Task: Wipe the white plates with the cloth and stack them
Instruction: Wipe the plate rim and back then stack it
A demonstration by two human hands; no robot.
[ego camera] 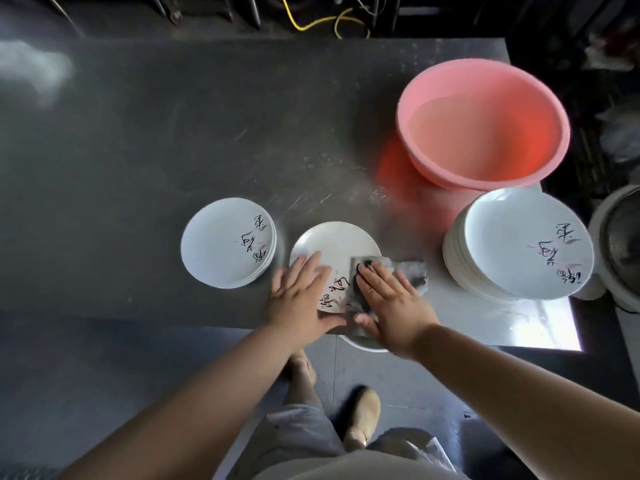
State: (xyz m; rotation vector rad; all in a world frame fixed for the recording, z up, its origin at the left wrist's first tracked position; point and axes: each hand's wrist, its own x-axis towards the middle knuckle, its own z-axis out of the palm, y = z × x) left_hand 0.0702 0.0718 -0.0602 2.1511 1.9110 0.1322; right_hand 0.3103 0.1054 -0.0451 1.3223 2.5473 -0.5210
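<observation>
At the near edge of the dull grey metal table (145, 161), a single round white plate with black brush lettering (337, 249) overhangs the rim toward the person. The left hand (299, 294) lies flat on the plate's left side, fingers straight and spread, grasping nothing. The right hand (389, 299) presses a grey, dark-smudged square cloth (403, 271) onto the plate's right side with fingers extended; the cloth spills past the plate onto the table. Just left sits a low stack of matching white plates (227, 247), perhaps three or four, though the blurred edges prevent a sure count. Near the right edge stands a taller pile of white plates (519, 244), too many to count, just beside one round pink plastic basin (483, 121). Broad bare tabletop spreads to the left and far side.
</observation>
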